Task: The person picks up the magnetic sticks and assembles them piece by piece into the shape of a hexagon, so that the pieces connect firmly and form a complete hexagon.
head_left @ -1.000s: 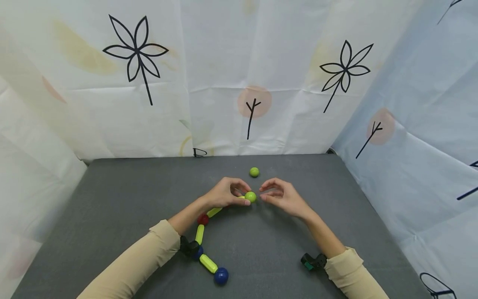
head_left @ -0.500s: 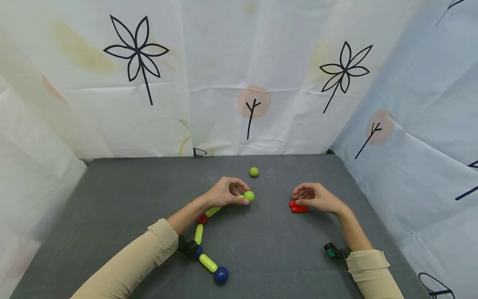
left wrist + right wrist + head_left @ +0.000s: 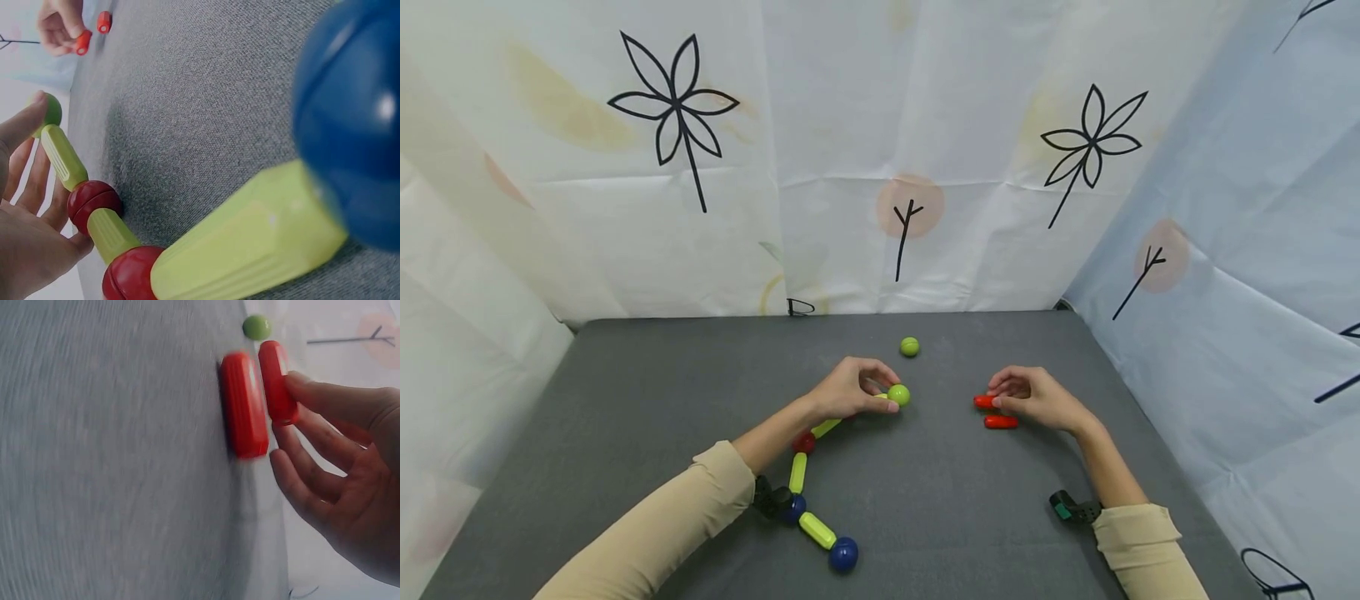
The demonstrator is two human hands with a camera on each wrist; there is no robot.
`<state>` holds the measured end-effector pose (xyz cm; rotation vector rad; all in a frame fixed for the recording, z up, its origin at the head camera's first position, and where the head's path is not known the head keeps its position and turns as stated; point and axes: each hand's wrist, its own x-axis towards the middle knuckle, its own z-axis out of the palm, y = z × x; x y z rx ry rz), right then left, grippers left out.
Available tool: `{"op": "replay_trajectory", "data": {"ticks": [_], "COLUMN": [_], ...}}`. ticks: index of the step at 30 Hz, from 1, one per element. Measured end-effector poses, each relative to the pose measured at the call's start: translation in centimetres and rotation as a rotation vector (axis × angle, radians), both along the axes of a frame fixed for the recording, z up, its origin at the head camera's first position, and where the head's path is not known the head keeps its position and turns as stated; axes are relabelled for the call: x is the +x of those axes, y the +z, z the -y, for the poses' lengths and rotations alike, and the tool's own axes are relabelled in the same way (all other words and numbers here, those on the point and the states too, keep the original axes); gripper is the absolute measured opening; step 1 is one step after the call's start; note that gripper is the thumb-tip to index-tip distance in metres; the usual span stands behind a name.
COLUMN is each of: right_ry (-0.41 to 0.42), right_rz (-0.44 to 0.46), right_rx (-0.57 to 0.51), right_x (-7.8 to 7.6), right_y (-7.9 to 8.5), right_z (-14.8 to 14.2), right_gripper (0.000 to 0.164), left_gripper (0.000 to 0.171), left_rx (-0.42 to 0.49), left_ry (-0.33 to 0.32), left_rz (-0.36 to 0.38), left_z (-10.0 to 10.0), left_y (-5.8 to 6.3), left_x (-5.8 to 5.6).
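My left hand pinches a light green ball at the end of a chain of yellow-green rods and balls. In the left wrist view a rod joins that ball to a dark red ball, followed by another rod and red ball. The chain curves toward me and ends at a blue ball. My right hand pinches a red rod between thumb and fingers. A second red rod lies on the table just below it.
A loose green ball sits farther back on the grey table. White printed cloth hangs behind the table and along its sides.
My right hand has moved right, away from the green ball, and picked up a red rod from beside the other. My left hand stays nearly still on the green ball.
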<state>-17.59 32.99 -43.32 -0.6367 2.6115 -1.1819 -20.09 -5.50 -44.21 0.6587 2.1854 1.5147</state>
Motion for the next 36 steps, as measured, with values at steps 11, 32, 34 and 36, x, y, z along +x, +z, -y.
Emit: {"op": "replay_trajectory", "data": {"ticks": [11, 32, 34, 36], "right_ry": [-0.046, -0.092, -0.094, -0.095], "right_rz": [-0.057, -0.103, -0.102, -0.107], "right_rx": [-0.142, -0.127, -0.129, -0.127], "right_x": [1.3, 2.5, 2.7, 2.8], "right_y": [2.2, 2.0, 2.0, 2.1], "right_z": [6.2, 11.9, 11.9, 12.0], "right_gripper": [0.019, 0.017, 0.017, 0.017], "left_gripper": [0.034, 0.035, 0.036, 0.036], "left_rx": [-0.016, -0.031, -0.032, -0.028], "left_ry": [0.007, -0.036, -0.050, -0.063], "left_rz": [-0.006, -0.071, -0.104, -0.136], "left_z": [0.1, -0.2, -0.4, -0.6], "left_y": [0.3, 0.1, 0.1, 0.1], "left_x": [0.0, 0.0, 0.0, 0.1]}}
